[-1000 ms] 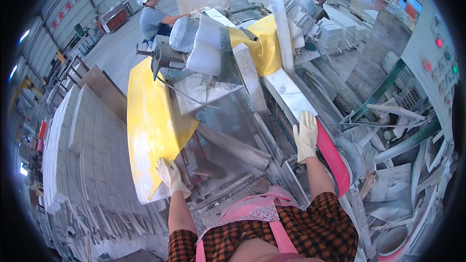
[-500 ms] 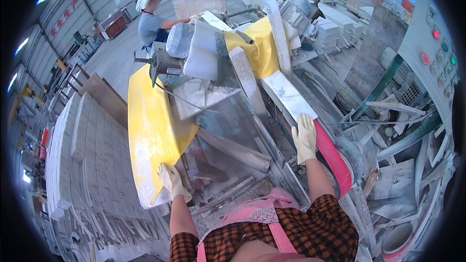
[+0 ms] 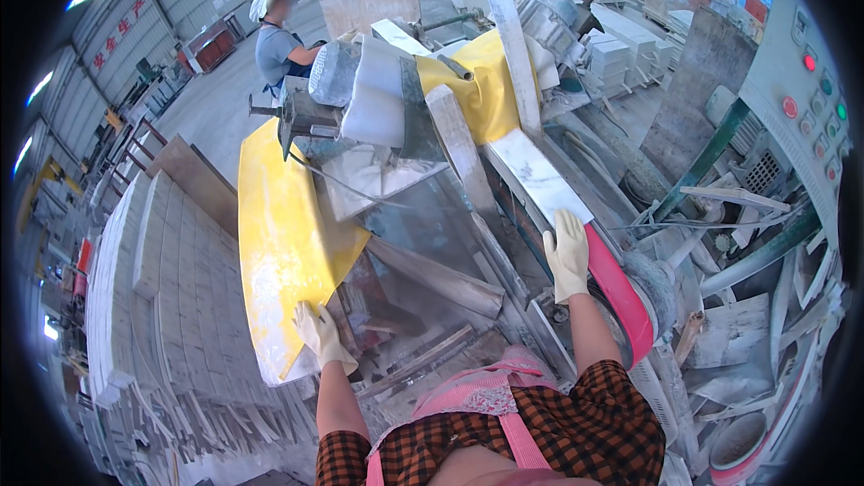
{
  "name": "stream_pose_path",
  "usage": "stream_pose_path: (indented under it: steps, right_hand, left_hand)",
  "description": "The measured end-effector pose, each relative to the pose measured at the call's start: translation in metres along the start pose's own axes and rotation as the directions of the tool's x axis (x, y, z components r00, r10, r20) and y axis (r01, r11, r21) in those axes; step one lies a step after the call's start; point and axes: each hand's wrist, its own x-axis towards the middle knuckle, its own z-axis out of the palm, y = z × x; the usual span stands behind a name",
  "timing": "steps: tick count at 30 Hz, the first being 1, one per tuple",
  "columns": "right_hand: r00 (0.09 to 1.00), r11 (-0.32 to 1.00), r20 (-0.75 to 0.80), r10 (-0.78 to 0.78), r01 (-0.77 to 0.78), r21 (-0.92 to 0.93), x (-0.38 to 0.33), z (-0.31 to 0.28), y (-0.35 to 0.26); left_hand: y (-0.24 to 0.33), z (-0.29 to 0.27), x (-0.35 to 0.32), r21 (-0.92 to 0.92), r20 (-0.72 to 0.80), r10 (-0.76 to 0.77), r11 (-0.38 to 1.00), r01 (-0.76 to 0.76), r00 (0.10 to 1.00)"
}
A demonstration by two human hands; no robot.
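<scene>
I stand at a dusty stone-cutting machine (image 3: 423, 216). My right hand (image 3: 567, 252), in a pale glove, lies flat on the near end of a long white stone slab (image 3: 538, 178) that runs away from me on the machine bed, beside a red strip (image 3: 621, 292). My left hand (image 3: 319, 335), also gloved, rests on the near corner of a yellow sheet (image 3: 283, 252) covering the machine's left side. Neither hand is closed round anything.
Stacks of cut grey stone tiles (image 3: 153, 261) fill the left. A control panel (image 3: 805, 63) with coloured buttons stands at the right, above stone offcuts (image 3: 756, 360). Another person (image 3: 279, 40) works at the far end of the machine.
My left hand has slid slightly down and toward me along the yellow sheet's corner. The right hand stays on the slab end.
</scene>
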Motion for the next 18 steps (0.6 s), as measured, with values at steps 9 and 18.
stream_pose_path:
  steps: [9, 18]
  right_hand:
    - [0.999, 1.0, -0.035, -0.005, 0.004, -0.03, 0.0027, -0.0033, -0.0043]
    - [0.995, 0.997, 0.094, 0.023, -0.016, -0.078, 0.0007, 0.0012, 0.001]
  left_hand:
    - [-0.0032, 0.0026, -0.0005, -0.032, -0.019, 0.003, 0.999, -0.003, 1.0]
    - [-0.0013, 0.0031, -0.0006, -0.002, -0.011, -0.026, 1.0, 0.026, 1.0]
